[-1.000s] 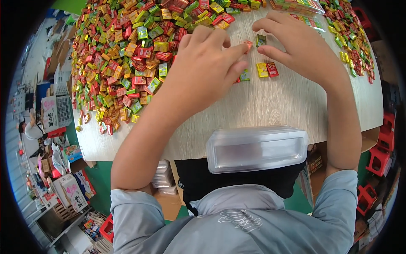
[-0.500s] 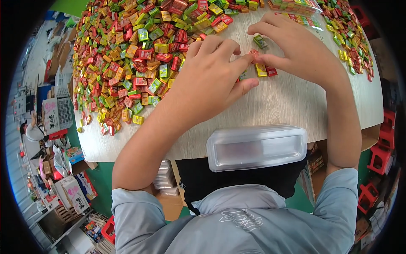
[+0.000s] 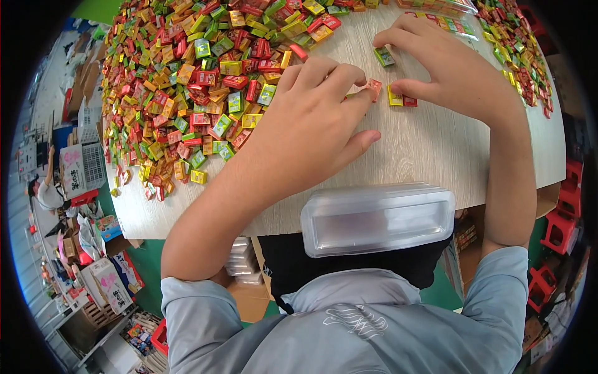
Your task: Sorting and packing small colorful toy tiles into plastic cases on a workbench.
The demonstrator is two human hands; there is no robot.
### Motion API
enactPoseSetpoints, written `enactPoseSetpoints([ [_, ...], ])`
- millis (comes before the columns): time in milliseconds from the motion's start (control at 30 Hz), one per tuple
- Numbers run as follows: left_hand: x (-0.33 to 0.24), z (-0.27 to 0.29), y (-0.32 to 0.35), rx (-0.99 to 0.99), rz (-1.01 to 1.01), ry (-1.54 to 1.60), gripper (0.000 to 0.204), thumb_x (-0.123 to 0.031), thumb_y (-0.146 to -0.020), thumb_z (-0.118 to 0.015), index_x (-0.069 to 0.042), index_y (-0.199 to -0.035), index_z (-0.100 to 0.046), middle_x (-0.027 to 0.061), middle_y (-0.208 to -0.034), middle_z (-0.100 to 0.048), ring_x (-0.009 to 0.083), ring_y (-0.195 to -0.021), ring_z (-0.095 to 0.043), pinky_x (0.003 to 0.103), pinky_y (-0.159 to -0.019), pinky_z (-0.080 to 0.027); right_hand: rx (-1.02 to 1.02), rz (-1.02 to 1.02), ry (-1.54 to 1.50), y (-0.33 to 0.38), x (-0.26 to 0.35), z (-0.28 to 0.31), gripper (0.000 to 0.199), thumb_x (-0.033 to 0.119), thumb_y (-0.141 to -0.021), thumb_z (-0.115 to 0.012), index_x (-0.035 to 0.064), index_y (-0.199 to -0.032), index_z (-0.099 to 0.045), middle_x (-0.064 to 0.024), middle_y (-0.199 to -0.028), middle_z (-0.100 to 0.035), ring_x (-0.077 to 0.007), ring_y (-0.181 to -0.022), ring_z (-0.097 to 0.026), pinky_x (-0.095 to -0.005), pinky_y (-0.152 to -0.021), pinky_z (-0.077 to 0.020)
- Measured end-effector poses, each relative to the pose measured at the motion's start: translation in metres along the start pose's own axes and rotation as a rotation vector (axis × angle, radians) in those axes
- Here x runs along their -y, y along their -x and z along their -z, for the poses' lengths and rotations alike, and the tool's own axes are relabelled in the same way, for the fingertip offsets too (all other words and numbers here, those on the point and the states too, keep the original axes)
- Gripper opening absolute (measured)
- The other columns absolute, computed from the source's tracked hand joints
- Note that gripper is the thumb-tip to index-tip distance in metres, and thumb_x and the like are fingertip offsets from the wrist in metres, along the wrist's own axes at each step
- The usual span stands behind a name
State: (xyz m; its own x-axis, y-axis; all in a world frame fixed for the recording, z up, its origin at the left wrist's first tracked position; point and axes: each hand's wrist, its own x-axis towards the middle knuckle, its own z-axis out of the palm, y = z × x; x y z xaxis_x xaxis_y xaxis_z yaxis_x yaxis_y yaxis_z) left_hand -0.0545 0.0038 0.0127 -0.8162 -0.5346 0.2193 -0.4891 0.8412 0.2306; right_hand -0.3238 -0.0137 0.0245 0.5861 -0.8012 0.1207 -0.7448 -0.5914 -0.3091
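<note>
The left hand [image 3: 311, 118] pinches a small orange-red candy packet [image 3: 374, 87] at its fingertips. The right hand [image 3: 455, 68] lies spread, fingers resting on a yellow and a red packet [image 3: 400, 99] on the wooden tabletop [image 3: 436, 149]. A green packet [image 3: 384, 57] sits just beyond, the big candy heap [image 3: 199, 81] lies left, and a clear plastic box [image 3: 377, 218] is at the near edge.

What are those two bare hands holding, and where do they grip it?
The left hand pinches a small orange-red wrapped candy by its near edge between fingertips. The right hand presses a yellow wrapped candy on the wooden table, lifting nothing.
</note>
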Motion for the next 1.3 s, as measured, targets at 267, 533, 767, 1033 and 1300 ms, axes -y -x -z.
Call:
enactPoseSetpoints([
  [267,0.000,0.004,0.001,-0.052,-0.054,0.034,0.036,-0.031,-0.093,-0.076,-0.013,-0.124,-0.072,0.0081,-0.139,-0.059,0.0362,-0.129,-0.049,0.050,-0.112,-0.040,0.037,-0.027,-0.015,0.001,0.000,-0.004,0.053,0.024,-0.091,-0.078,0.0073,-0.138,-0.059,-0.0099,-0.128,-0.059,-0.0307,-0.116,-0.061,-0.0416,-0.097,-0.0505],
  [533,0.021,0.016,0.009,-0.064,-0.018,-0.190,0.043,-0.031,-0.087,-0.081,-0.014,-0.126,-0.070,0.0054,-0.136,-0.061,0.0309,-0.128,-0.051,0.047,-0.110,-0.041,0.022,-0.038,-0.071,0.001,-0.001,0.003,0.039,0.023,-0.093,-0.077,0.0082,-0.125,-0.062,-0.0052,-0.109,-0.059,-0.0188,-0.093,-0.058,-0.0336,-0.077,-0.0508],
  [767,0.033,0.027,0.010,0.039,-0.058,-0.216,0.044,-0.032,-0.081,-0.084,-0.012,-0.119,-0.073,0.0036,-0.113,-0.068,0.0260,-0.114,-0.062,0.044,-0.100,-0.050,0.215,-0.071,-0.122,0.007,0.001,0.007,0.040,0.016,-0.084,-0.082,0.0075,-0.115,-0.059,-0.0050,-0.104,-0.054,-0.0189,-0.087,-0.055,-0.0327,-0.077,-0.0500],
  [1033,0.036,0.023,0.011,0.025,-0.075,-0.146,0.041,-0.033,-0.083,-0.084,-0.009,-0.115,-0.073,0.0078,-0.106,-0.069,0.0291,-0.105,-0.068,0.044,-0.092,-0.054,0.296,-0.127,-0.189,0.002,0.021,0.007,0.046,0.011,-0.081,-0.084,0.0065,-0.119,-0.058,-0.0081,-0.113,-0.054,-0.0252,-0.098,-0.062,-0.0367,-0.087,-0.0551],
  [1300,0.021,0.027,0.013,0.174,0.077,-0.108,0.043,-0.029,-0.088,-0.080,-0.008,-0.124,-0.068,0.0097,-0.107,-0.065,0.0289,-0.097,-0.070,0.041,-0.078,-0.058,0.181,-0.083,-0.141,0.005,0.042,-0.002,0.035,0.019,-0.088,-0.077,0.0023,-0.113,-0.059,-0.0150,-0.107,-0.059,-0.0346,-0.092,-0.065,-0.0430,-0.080,-0.0538],
])
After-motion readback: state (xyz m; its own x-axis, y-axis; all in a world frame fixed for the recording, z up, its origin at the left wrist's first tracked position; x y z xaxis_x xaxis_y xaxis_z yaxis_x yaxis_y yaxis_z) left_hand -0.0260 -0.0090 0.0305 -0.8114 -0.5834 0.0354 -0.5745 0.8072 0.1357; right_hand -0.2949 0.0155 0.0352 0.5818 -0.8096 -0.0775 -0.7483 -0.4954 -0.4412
